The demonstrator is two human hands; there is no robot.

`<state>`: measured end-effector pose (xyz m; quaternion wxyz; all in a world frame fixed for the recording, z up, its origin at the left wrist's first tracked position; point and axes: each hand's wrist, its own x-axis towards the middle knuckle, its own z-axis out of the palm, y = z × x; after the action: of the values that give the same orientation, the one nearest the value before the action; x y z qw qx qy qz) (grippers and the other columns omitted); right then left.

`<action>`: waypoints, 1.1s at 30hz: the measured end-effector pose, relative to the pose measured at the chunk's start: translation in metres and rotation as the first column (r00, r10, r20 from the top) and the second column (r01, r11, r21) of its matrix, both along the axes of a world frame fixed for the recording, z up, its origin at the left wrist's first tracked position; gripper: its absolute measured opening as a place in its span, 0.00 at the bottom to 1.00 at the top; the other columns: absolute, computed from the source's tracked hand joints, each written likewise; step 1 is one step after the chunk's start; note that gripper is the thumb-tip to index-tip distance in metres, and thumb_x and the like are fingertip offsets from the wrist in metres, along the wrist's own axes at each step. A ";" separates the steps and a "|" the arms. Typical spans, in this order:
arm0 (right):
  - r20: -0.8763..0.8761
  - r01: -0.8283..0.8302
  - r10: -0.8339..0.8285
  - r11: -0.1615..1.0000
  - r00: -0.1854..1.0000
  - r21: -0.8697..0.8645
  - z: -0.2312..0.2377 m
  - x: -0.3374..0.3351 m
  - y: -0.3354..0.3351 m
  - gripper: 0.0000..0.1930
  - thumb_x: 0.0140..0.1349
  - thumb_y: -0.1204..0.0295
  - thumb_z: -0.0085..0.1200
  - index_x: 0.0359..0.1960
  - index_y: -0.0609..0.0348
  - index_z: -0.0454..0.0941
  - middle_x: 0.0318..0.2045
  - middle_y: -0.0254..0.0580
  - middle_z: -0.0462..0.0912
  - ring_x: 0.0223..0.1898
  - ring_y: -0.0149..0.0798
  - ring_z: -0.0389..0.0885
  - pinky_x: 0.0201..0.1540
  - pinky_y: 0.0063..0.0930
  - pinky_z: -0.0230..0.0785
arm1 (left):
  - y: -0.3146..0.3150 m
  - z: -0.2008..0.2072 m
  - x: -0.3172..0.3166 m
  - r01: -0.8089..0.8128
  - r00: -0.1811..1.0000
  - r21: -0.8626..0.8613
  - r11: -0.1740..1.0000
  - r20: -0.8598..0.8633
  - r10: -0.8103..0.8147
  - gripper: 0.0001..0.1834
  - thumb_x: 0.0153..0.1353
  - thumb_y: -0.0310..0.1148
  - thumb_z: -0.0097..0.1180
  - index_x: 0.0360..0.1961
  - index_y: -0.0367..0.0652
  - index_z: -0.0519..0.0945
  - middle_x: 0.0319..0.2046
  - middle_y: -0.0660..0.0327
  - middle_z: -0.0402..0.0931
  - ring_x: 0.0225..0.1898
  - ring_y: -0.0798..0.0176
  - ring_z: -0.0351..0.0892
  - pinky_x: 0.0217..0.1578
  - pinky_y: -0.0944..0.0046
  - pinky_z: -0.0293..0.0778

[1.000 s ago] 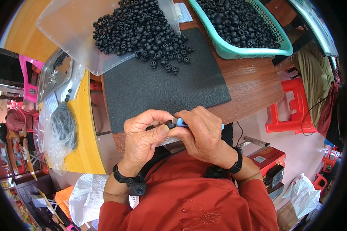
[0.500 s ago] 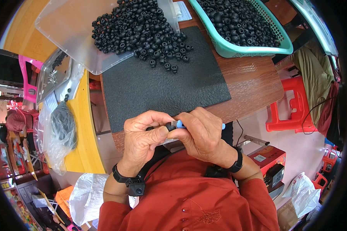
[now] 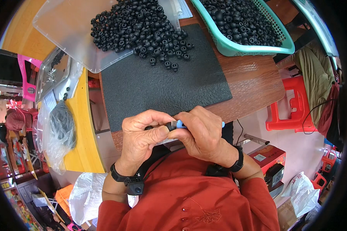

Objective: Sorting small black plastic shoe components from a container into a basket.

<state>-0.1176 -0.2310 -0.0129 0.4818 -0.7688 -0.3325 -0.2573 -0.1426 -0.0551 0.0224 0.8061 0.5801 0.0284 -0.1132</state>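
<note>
My left hand [image 3: 143,134] is closed, its thumb and fingers pinching a small black rounded part [image 3: 169,126] that looks like rubber or plastic. Against that part sits the tip of a slim tool with a blue handle [image 3: 179,124], gripped in my closed right hand [image 3: 201,134]. The handle's far end sticks out past the right hand's edge. Both hands meet just off the near edge of a dark textured mat [image 3: 165,86]. My fingers cover most of the part and the tool's working tip, so its exact kind is hidden.
A tilted clear plastic bin [image 3: 71,36] spills black parts [image 3: 142,29] onto the mat's far side. At the far right of the brown table [image 3: 254,79] stands a green basket [image 3: 231,50] of similar parts. A yellow table [image 3: 85,146] with bags is left; a red stool [image 3: 293,107] is right.
</note>
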 end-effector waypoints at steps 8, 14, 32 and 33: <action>0.037 0.019 -0.019 1.000 0.999 -0.007 -0.001 0.000 0.000 0.14 0.57 0.66 0.64 0.33 0.66 0.76 0.19 0.40 0.70 0.19 0.39 0.71 0.19 0.31 0.63 | -0.005 -0.001 0.000 -0.023 1.000 0.010 1.000 0.002 0.023 0.16 0.55 0.29 0.69 0.37 0.26 0.80 0.27 0.56 0.81 0.20 0.77 0.75 0.26 0.75 0.79; 0.043 0.035 -0.030 0.995 0.999 -0.098 -0.003 -0.003 0.000 0.13 0.58 0.67 0.64 0.32 0.65 0.75 0.19 0.39 0.69 0.19 0.38 0.70 0.19 0.30 0.62 | -0.002 -0.006 -0.003 0.013 0.997 -0.084 0.996 -0.071 -0.019 0.16 0.55 0.32 0.70 0.40 0.30 0.83 0.30 0.60 0.81 0.26 0.76 0.74 0.26 0.77 0.70; -0.089 -0.008 0.018 0.994 0.996 0.106 -0.010 0.000 0.003 0.17 0.55 0.64 0.67 0.36 0.64 0.76 0.22 0.41 0.73 0.21 0.42 0.73 0.22 0.33 0.64 | -0.006 -0.015 -0.005 -0.069 0.997 -0.069 0.995 0.031 0.071 0.14 0.57 0.29 0.68 0.43 0.33 0.83 0.30 0.61 0.81 0.22 0.79 0.66 0.20 0.78 0.60; -0.090 -0.008 0.018 0.994 0.996 0.106 -0.010 0.000 0.003 0.17 0.55 0.64 0.67 0.36 0.64 0.76 0.22 0.41 0.73 0.21 0.42 0.73 0.22 0.33 0.64 | -0.006 -0.017 -0.004 -0.063 0.997 -0.071 0.995 0.044 0.066 0.14 0.57 0.29 0.68 0.43 0.33 0.83 0.31 0.61 0.82 0.22 0.79 0.66 0.20 0.78 0.60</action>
<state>-0.1174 -0.2276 -0.0231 0.5379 -0.7510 -0.3014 -0.2363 -0.1468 -0.0610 0.0058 0.8296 0.5529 0.0244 -0.0743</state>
